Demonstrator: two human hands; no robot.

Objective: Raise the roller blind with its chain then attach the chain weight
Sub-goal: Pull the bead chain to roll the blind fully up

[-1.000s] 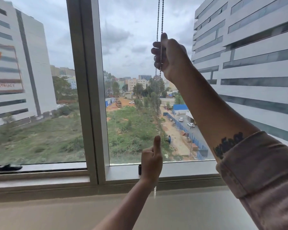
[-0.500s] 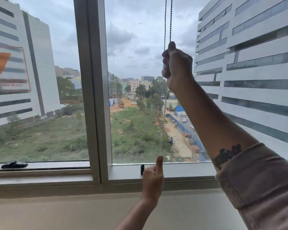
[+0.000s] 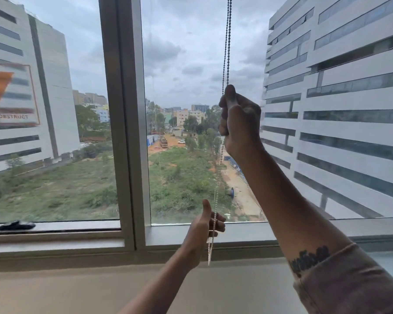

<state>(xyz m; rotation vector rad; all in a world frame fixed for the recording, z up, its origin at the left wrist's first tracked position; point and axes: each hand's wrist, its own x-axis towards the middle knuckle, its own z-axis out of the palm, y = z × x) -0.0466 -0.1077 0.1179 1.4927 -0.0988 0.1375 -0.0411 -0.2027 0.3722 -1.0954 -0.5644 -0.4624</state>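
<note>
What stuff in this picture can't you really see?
- Roller blind: cut off above the head view's top edge; only the chain shows.
- Sign on the left pane: blurred, lettering partly unreadable.
- Dark object on the sill: too small and blurred to identify.
- Chain inside the right hand: hidden by the fist.

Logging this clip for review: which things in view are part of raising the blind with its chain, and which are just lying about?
Part of the job:
- bead chain, two strands hanging from above
- right hand, fist closed on the chain, high up
- left hand, holding the chain's lower loop

Just lying about:
- dark object on the window sill, left pane
- sticker on the left glass
</note>
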